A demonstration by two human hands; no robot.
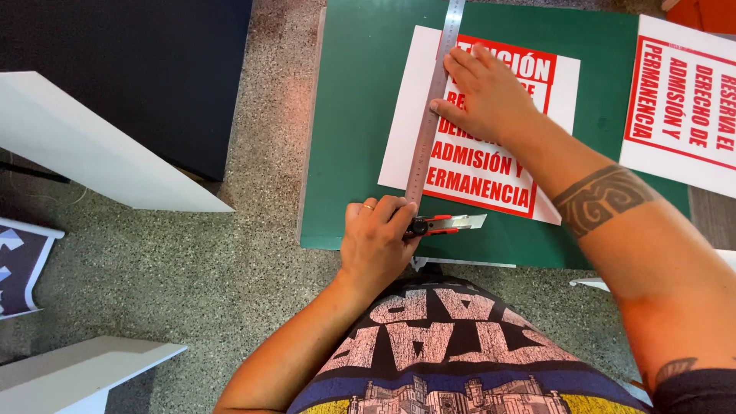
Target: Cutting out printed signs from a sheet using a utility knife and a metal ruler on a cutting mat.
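Two hands are seen over a green cutting mat (pixel 345 138) on the tabletop. A red utility knife (pixel 443 225) is gripped by the left hand (pixel 377 239) at the mat's near edge. A steel ruler (pixel 431 115) is pressed flat on a white-and-red printed sheet (pixel 491 172) by the open right hand (pixel 487 96). A second sheet (pixel 682 103) lies at the right.

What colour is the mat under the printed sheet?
The cutting mat is dark green, seen clearly in the head view.
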